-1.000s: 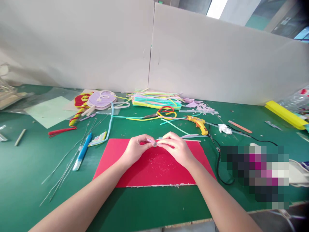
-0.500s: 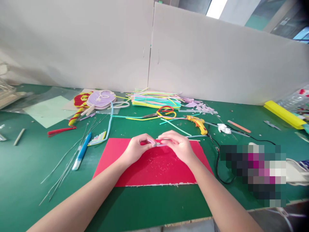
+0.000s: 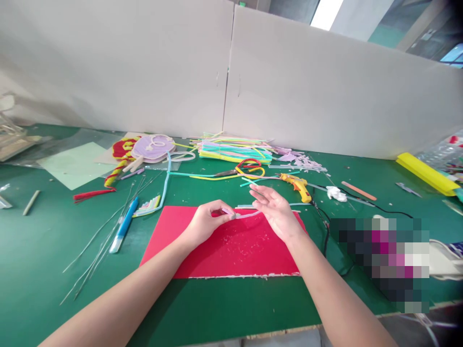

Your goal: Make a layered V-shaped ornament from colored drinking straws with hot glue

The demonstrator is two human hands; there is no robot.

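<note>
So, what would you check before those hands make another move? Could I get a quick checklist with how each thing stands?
1. Left hand gripping the lilac strip: ok, its fingertips pinch it.
2. Right hand free to grasp: ok, its fingers look open.
3. Strip's far end loose: cannot tell, the right hand may hide it.
4. Red board clean: not ok, pale flecks are scattered on it.
5. Glue gun clear of both hands: ok, it lies apart, beyond the board.
6. Glue gun cool: cannot tell, nothing visible shows its heat.
</note>
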